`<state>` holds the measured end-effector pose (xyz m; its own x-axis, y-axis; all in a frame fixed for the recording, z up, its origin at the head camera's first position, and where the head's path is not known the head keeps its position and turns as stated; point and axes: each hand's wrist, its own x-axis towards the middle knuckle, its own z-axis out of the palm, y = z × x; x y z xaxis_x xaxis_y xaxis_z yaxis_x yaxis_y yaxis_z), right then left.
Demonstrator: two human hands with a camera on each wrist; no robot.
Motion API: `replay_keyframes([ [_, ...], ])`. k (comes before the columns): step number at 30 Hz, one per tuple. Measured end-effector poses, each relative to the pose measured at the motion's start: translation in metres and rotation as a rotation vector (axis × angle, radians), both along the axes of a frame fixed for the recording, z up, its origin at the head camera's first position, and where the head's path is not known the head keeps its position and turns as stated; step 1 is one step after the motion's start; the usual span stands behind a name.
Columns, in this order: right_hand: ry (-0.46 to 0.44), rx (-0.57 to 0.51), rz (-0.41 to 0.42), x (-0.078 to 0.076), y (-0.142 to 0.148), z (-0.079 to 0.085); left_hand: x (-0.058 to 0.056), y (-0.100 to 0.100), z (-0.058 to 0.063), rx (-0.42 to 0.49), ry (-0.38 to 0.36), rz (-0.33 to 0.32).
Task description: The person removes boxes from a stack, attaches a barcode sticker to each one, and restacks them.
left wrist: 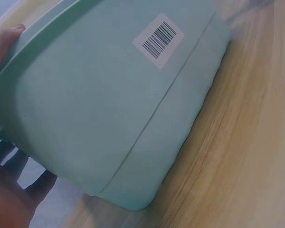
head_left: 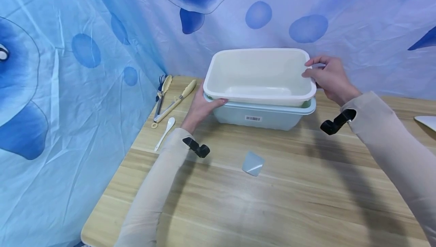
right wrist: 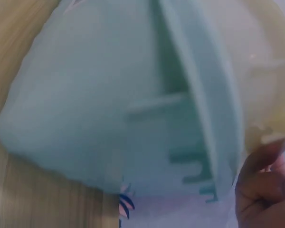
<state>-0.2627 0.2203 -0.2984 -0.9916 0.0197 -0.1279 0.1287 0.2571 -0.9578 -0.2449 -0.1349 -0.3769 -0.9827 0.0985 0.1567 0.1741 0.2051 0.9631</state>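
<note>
A white plastic basin (head_left: 262, 91) sits tilted inside a light blue-green basin (head_left: 269, 116) near the back of the table. My left hand (head_left: 201, 105) grips the left end of the blue-green basin, its thumb (left wrist: 7, 40) over the rim and the other fingers lower around the end wall. At the opposite end, my right hand (head_left: 328, 76) pinches the white basin's rim, which stands raised above the outer basin. A barcode label (left wrist: 158, 40) is stuck on the blue-green basin's front wall. Slots (right wrist: 192, 166) show in its end wall in the right wrist view.
Left of the basins lie tongs (head_left: 175, 103), a second pair of tongs (head_left: 161, 93) and a white spoon (head_left: 165, 134). A small translucent blue piece (head_left: 253, 163) lies in front. Some white object (head_left: 426, 121) shows at the right edge. Dolphin-print curtains hang behind and left.
</note>
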Motion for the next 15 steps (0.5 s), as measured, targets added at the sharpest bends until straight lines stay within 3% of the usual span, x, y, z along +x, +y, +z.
replay_keyframes([
  [9,0.138,0.436,0.047,0.005,0.004,-0.011,0.001,-0.003,0.000,0.039,-0.004,-0.008],
  [12,0.183,0.505,0.073,0.006,0.004,-0.015,0.002,-0.006,-0.001,0.050,-0.018,-0.018],
  [15,0.211,0.505,0.122,0.008,0.005,-0.017,0.006,-0.010,0.002,0.054,-0.032,-0.060],
])
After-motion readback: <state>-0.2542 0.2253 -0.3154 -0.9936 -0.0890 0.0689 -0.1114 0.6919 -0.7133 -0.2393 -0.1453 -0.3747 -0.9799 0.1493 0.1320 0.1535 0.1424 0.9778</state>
